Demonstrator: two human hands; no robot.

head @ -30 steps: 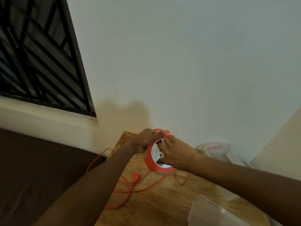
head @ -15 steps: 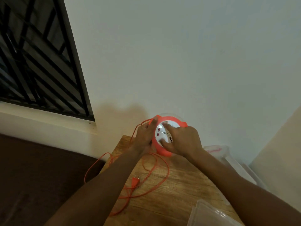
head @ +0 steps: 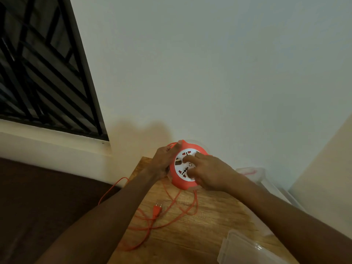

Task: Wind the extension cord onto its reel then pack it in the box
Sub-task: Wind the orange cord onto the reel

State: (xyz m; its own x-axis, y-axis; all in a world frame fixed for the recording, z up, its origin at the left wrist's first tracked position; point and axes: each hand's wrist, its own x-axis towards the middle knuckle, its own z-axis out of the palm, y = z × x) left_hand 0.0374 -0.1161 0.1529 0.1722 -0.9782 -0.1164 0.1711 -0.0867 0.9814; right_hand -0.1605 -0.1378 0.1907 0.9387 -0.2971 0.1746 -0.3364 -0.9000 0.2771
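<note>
Since half a second ago, little has been changed in the hold itself, though the loose loop of cord below the reel is seen drawn up shorter. Around the left edge of the orange reel [head: 178,182] the left hand [head: 164,162] is curled, with its fingertips hooked over the top of the rim where a strand of cord passes. On the white socket face [head: 185,165] the right hand [head: 208,173] is laid, its fingers bent and pressed against the disc, the index finger stretched toward the centre; whether anything is pinched beneath them cannot be told. The reel is held on edge above the far end of the wooden table [head: 200,231], close to the wall, its face tilted toward the camera. Red and black socket markings are seen on the face, but no writing can be read. From under the reel the orange cord [head: 172,218] is hung down and spread in loose loops over the table top and off its left edge, and its two-pin plug [head: 156,210] is lying on the wood with the pins turned away. At the near right corner a clear plastic box [head: 245,250] is seen; what it contains cannot be made out. Behind the right wrist another clear container [head: 255,173] is set against the wall, something red showing faintly through it.
</note>
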